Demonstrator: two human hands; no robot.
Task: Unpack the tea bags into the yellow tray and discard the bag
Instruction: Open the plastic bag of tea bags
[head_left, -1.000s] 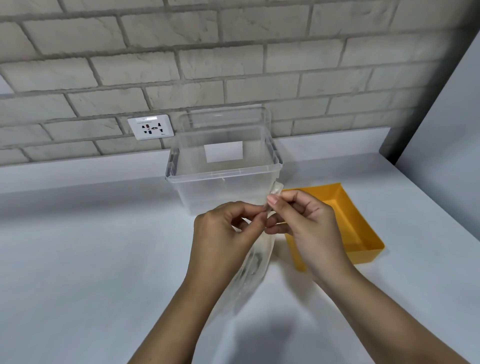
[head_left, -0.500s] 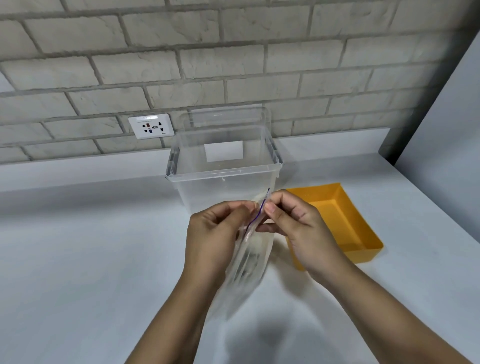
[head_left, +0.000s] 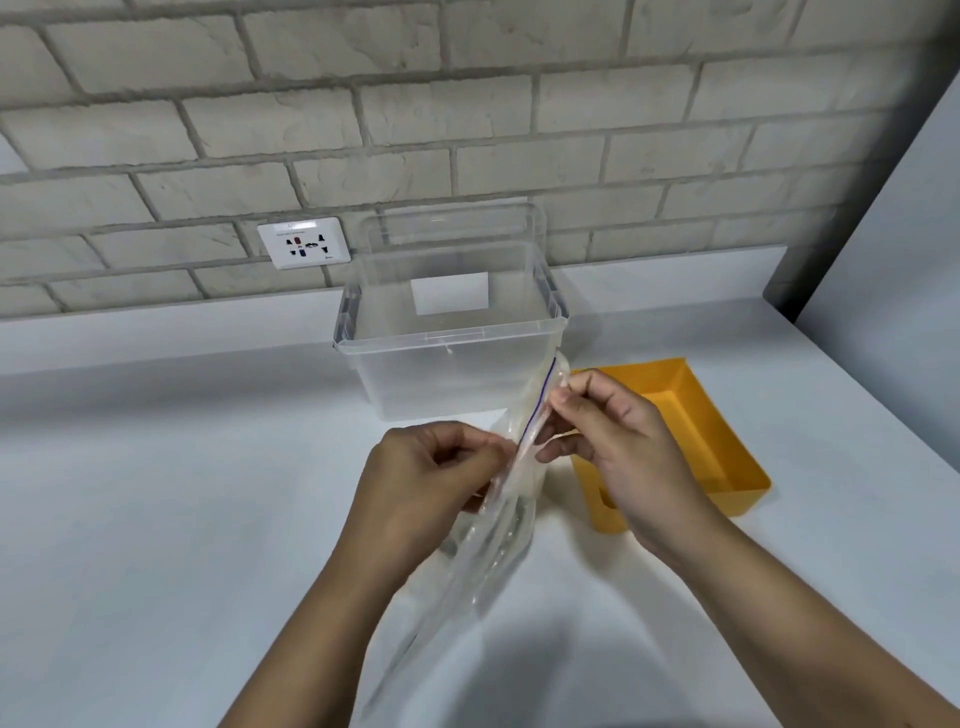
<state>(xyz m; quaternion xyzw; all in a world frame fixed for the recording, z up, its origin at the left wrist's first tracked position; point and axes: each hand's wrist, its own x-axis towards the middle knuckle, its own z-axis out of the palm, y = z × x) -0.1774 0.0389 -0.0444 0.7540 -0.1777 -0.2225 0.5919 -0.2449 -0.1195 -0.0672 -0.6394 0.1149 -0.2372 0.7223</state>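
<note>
A clear zip bag (head_left: 488, 551) with a blue seal line hangs above the white counter between my hands. My left hand (head_left: 415, 493) pinches one side of the bag's mouth. My right hand (head_left: 618, 447) pinches the other side near the seal line. The mouth is partly pulled apart. What the bag holds is too blurred to make out. The yellow tray (head_left: 727, 441) lies on the counter to the right, partly hidden behind my right hand, and its visible inside looks bare.
A clear plastic bin (head_left: 452, 358) stands open behind the bag, against the brick wall. A wall socket (head_left: 304, 243) sits to the bin's left. A grey panel (head_left: 893, 270) rises at the right edge of the white counter (head_left: 156, 519).
My hands have moved apart, the left down and left, the right staying up by the seal. The bag's mouth has begun to open along the blue seal line.
</note>
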